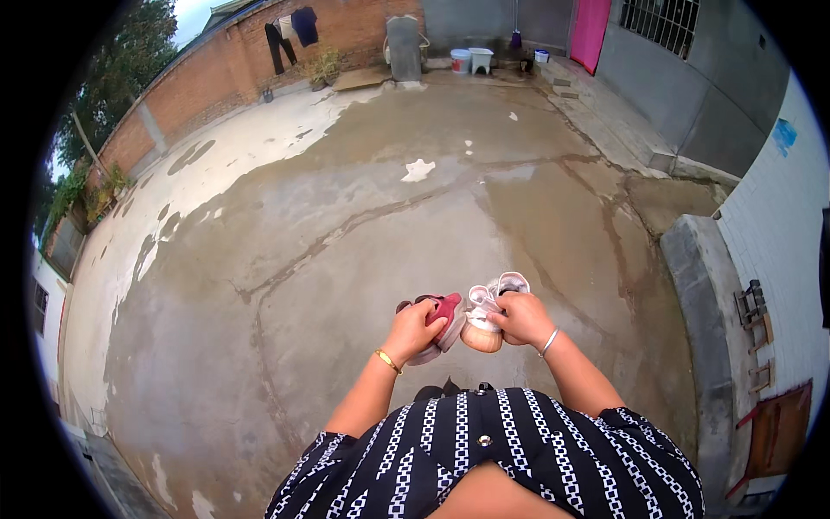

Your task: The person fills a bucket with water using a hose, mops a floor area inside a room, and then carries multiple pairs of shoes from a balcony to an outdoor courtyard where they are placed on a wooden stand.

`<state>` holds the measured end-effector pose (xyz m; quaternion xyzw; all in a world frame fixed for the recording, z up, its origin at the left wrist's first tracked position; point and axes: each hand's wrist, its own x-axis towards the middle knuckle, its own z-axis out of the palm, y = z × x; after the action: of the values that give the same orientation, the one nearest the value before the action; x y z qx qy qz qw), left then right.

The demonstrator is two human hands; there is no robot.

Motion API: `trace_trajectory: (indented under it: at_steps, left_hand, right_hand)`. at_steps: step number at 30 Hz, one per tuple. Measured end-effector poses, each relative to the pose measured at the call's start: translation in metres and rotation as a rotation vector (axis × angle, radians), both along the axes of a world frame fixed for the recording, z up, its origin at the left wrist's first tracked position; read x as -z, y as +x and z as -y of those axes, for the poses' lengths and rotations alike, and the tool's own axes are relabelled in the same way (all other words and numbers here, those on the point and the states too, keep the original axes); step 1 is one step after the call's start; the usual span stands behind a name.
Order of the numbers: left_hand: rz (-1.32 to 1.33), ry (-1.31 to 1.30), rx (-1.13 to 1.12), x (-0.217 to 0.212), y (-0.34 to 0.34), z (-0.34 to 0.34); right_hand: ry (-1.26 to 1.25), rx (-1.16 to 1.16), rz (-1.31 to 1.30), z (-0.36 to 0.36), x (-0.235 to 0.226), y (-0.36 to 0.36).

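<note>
In front of my body, my left hand (413, 329) is closed around a pair of red shoes (447, 311) with pale soles. Its thumb lies across them, and part of the shoes is hidden by the fingers. Close beside, my right hand (524, 317) grips a pair of white-and-pink shoes (481, 321); a tan sole shows at the bottom and a shoe opening faces up. The two pairs nearly meet in the middle. Both hands are held above the wet concrete ground (346, 285).
A grey concrete ledge (705, 285) runs along the right, with small wooden stools (758, 324) by the white wall. Far off stand a red-white bucket (461, 61), a pale tub (481, 60) and a stone post (404, 50). Clothes (304, 26) hang by the brick wall (207, 73).
</note>
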<state>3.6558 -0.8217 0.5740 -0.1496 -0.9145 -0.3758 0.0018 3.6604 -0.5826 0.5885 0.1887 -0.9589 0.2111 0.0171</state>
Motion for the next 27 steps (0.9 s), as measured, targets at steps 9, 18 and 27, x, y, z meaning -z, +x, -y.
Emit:
trace_trajectory:
  at_steps: [9,18,27]
  left_hand:
    - [-0.026,-0.136,0.059,-0.005,-0.362,-0.038]
    - [-0.041,-0.077,0.282,0.002,-0.704,-0.150]
    - [0.097,-0.038,0.087,0.015,-1.019,-0.197]
  right_hand:
    - [-0.152,0.062,0.134,-0.037,-0.005,-0.341]
    - [-0.130,0.265,-0.058,-0.141,0.009,-0.642]
    - [-0.031,0.053,0.028,-0.199,0.013,-1.005]
